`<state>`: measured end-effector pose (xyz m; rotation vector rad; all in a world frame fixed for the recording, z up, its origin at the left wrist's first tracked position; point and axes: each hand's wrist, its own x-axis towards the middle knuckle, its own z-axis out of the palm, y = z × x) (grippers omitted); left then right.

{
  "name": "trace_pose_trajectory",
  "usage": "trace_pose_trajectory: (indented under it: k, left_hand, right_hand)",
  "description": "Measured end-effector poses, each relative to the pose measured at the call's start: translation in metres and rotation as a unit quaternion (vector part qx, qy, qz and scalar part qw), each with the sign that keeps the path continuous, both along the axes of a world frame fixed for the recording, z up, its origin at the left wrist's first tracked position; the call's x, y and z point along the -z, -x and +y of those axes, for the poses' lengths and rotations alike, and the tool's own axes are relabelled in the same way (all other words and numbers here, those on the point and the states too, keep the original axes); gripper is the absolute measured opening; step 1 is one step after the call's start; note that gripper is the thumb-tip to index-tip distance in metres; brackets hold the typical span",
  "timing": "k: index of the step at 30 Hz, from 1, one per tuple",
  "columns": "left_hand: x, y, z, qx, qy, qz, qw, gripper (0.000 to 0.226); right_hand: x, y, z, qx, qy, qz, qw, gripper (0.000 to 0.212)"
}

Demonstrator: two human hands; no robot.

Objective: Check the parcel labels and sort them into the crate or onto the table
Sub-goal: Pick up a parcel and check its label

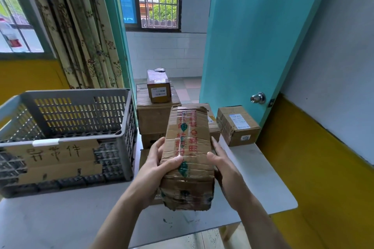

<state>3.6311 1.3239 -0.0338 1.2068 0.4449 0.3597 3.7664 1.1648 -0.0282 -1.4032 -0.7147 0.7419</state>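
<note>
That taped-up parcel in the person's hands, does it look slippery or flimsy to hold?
Probably a bit slick: glossy tape wraps the parcel. Its near end looks crumpled and torn, so the cardboard may give. The left hand and right hand both grip it, hinting at some bulk or weight.

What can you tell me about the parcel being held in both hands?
The held parcel is a long brown cardboard box, crumpled and dented at its corners, wrapped in clear tape printed with red characters and green marks. It is raised above the white table, long axis pointing away. The left hand and right hand grip its sides, thumbs on top. No label shows on the visible faces.
</note>
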Motion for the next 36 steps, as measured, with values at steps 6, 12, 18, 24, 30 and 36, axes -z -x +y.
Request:
trace_pose_trajectory:
  k: [6, 12, 18, 24, 30, 36]
  left_hand:
    - [0.003, 0.006, 0.010, -0.031, 0.077, -0.069, 0.994, 0.080]
    - [0.006, 0.004, 0.011, -0.038, 0.078, -0.090, 0.992, 0.080]
    - [0.008, 0.004, 0.015, -0.067, -0.010, -0.003, 0.998, 0.066]
    - [-0.002, -0.003, 0.005, -0.020, -0.143, 0.109, 0.983, 0.103]
    - [-0.005, -0.009, 0.008, -0.009, -0.139, 0.193, 0.971, 0.119]
    - [0.001, -0.010, 0.008, -0.031, -0.113, 0.185, 0.976, 0.089]
  right_hand:
    - [0.011, -0.004, -0.004, 0.077, 0.041, -0.052, 0.995, 0.037]
    - [0.017, -0.006, -0.001, 0.023, 0.104, 0.081, 0.991, 0.113]
    - [0.022, -0.007, -0.005, 0.111, 0.028, 0.045, 0.992, 0.065]
    - [0.019, -0.004, -0.004, 0.142, 0.077, -0.026, 0.987, 0.069]
    - [0.018, -0.004, -0.008, 0.141, 0.094, -0.057, 0.984, 0.063]
    - [0.016, -0.005, -0.008, 0.159, 0.123, -0.076, 0.977, 0.047]
